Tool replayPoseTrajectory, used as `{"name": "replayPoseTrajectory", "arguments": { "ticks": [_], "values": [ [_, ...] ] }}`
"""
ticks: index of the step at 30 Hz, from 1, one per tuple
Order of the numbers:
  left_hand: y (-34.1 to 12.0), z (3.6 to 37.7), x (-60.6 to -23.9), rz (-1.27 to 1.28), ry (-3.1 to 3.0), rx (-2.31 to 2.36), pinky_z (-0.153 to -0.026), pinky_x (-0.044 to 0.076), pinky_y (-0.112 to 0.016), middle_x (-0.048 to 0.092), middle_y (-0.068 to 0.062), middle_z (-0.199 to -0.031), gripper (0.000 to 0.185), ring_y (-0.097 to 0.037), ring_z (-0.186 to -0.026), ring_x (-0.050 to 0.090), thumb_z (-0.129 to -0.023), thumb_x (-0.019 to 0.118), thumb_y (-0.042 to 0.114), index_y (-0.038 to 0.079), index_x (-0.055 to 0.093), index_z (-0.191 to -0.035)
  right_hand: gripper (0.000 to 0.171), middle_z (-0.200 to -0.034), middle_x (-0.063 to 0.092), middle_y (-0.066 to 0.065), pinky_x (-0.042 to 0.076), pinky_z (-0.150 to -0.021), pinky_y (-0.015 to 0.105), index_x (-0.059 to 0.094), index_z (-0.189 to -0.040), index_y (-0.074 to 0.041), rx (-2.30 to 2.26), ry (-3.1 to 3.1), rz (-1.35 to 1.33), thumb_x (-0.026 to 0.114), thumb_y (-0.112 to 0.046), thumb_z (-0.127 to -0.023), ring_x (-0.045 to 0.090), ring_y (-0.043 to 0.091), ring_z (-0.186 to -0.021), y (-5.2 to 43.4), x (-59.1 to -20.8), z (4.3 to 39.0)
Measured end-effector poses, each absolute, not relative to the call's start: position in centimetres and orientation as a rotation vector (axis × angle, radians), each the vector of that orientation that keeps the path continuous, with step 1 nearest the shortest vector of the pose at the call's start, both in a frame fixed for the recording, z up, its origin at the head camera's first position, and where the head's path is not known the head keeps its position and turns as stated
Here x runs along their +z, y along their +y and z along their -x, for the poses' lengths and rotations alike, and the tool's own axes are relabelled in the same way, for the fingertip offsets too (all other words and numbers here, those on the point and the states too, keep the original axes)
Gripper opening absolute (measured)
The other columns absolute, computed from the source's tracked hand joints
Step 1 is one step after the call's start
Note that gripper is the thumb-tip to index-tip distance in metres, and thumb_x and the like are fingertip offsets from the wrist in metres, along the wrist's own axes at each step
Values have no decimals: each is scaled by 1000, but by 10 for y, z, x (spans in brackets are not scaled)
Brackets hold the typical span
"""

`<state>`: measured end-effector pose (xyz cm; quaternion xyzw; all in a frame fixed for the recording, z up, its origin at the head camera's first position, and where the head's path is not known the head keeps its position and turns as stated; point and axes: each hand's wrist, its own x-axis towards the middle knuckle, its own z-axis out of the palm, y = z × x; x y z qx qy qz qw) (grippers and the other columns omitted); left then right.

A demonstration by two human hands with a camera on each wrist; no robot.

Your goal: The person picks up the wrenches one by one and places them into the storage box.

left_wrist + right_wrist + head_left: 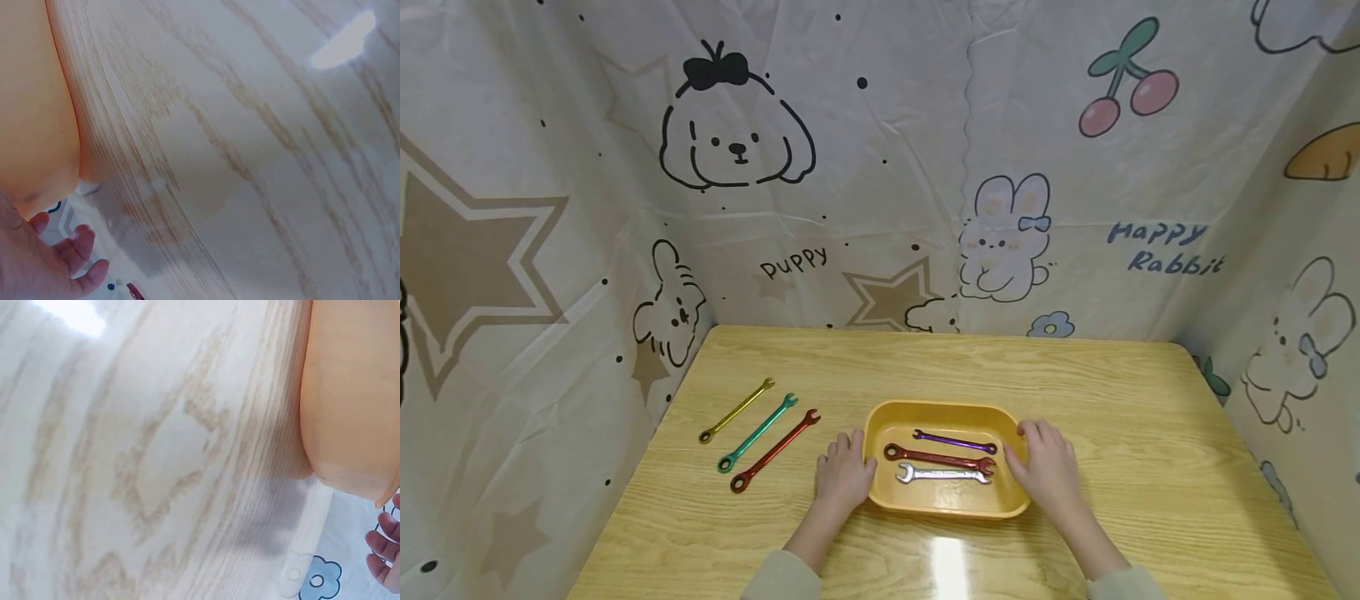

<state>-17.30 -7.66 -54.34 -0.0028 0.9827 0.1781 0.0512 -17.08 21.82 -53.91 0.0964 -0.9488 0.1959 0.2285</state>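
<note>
A yellow plastic tray [943, 510] stands on the table between both hands. Inside it lie a small purple wrench [955, 441], a red wrench [936, 457] and a silver wrench [943, 475], roughly side by side. My left hand [844, 471] holds the tray's left end, thumb at the rim and fingers outside. At the opposite end my right hand [1047, 462] grips the rim, its thumb over the inner side and its fingers outside. Both wrist views show the tray's outer wall [34, 106] [350, 394] with curled fingers beside its far end.
Left of the tray, a yellow wrench [737, 410], a green wrench [757, 433] and a red wrench [775, 452] lie slanted in a row on the wooden table [1150, 433]. A printed cloth [880, 167] hangs behind the table and along its sides.
</note>
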Motion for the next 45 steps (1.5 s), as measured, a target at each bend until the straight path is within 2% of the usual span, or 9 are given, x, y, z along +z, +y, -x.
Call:
{"name": "replayPoseTrajectory", "arguments": {
  "ticks": [11,21,29,36,45],
  "values": [
    [-77,173,-545,25,2985,546,-76,36,-45,44,-12,-99,34,-27,-88,43,-89,51,29,10,41,-116,37,-91,52,13,36,-71,46,50,-98,-5,539,-2807,-101,69,-28,-76,50,32,-85,222,-543,164],
    [-76,173,-544,18,2989,544,-77,37,-46,44,-12,-99,35,-27,-89,43,-89,51,29,10,41,-117,40,-99,51,18,35,-74,50,48,-104,-6,521,-2954,30,63,-34,-79,49,36,-91,222,-540,161],
    [-76,173,-545,17,2997,540,-76,37,-46,44,-11,-98,34,-27,-88,43,-89,51,29,10,41,-117,35,-98,50,18,33,-77,52,48,-106,-8,466,-3011,51,58,-31,-82,47,36,-91,221,-541,160],
    [-76,172,-544,19,2995,543,-77,37,-46,45,-12,-100,38,-27,-90,44,-89,52,29,10,41,-120,38,-94,49,16,32,-78,52,47,-115,-7,406,-3048,70,55,-29,-84,46,35,-89,219,-541,161],
    [-77,171,-543,9,2999,553,-75,37,-45,44,-12,-98,36,-27,-87,43,-89,51,28,10,41,-118,38,-96,50,18,31,-81,53,47,-116,-5,351,-3043,62,54,-27,-85,47,37,-91,217,-540,161]
  ]
}}
